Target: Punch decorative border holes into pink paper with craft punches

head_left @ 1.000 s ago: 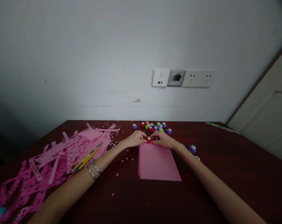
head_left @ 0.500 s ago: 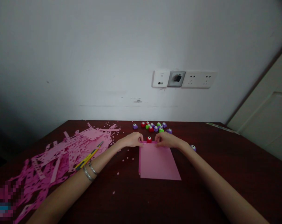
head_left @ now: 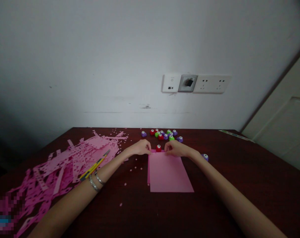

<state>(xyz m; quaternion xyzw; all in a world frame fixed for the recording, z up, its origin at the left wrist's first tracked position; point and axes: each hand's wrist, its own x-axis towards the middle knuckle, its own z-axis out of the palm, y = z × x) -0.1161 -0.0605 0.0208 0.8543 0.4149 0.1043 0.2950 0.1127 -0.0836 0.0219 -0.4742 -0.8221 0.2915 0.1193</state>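
Note:
A pink sheet of paper (head_left: 169,173) lies over a darker pink one (head_left: 148,175), whose edge shows along the left side and at the top. My left hand (head_left: 140,147) pinches the sheets at the far left corner. At the far right part of the same edge, my right hand (head_left: 175,148) pinches the paper with thumb and fingers. Between the two hands a red punch with a round white top (head_left: 158,148) sits at the far edge of the paper.
Several red, green and purple punches (head_left: 166,136) stand behind my hands. A purple one (head_left: 205,157) is beside my right forearm. Pink paper scraps (head_left: 63,165) heap up on the left, with a yellow cutter (head_left: 94,166) on them. A strip (head_left: 235,135) lies at the back right.
The near edge of the top pink sheet has shifted slightly toward me and to the right. Both hands remain at the far edge, nearly unmoved.

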